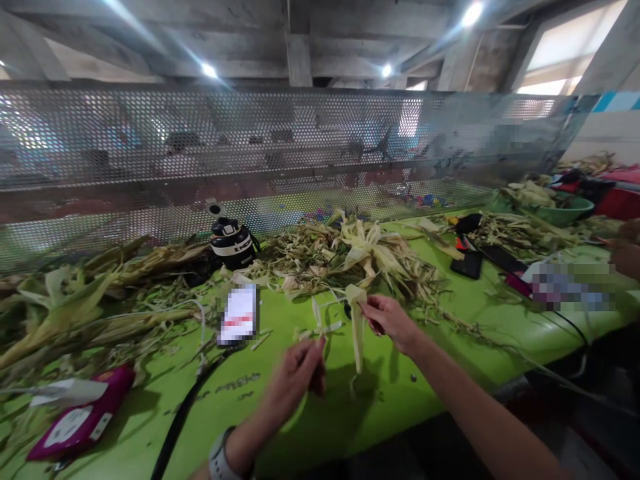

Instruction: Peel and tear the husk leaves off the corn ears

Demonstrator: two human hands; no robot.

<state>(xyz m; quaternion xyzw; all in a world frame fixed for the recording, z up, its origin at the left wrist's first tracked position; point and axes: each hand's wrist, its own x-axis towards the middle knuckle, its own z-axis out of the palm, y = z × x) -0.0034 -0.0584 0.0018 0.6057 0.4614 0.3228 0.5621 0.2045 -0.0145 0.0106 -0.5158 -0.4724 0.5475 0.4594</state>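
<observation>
Over the green table (340, 433), my right hand (393, 321) pinches a pale corn husk (357, 333) that hangs down, folded at its top. My left hand (301, 370) is closed at the fingertips on a narrow husk strip (319, 320), which sticks up above the thumb beside a few crossing strips. A light-banded watch (220, 457) is on the left wrist. Just beyond both hands lies a heap of shredded husk (310, 257), with a larger leafy husk bundle (367, 247) on it.
Left are a phone (238, 313), a black jar-like container (233, 245), long husks (60, 300) and a purple tissue pack (83, 417). A black cable (183, 413) crosses the table. Right are a dark phone (467, 264) and a green basin (565, 208). A perforated metal screen (300, 147) stands behind.
</observation>
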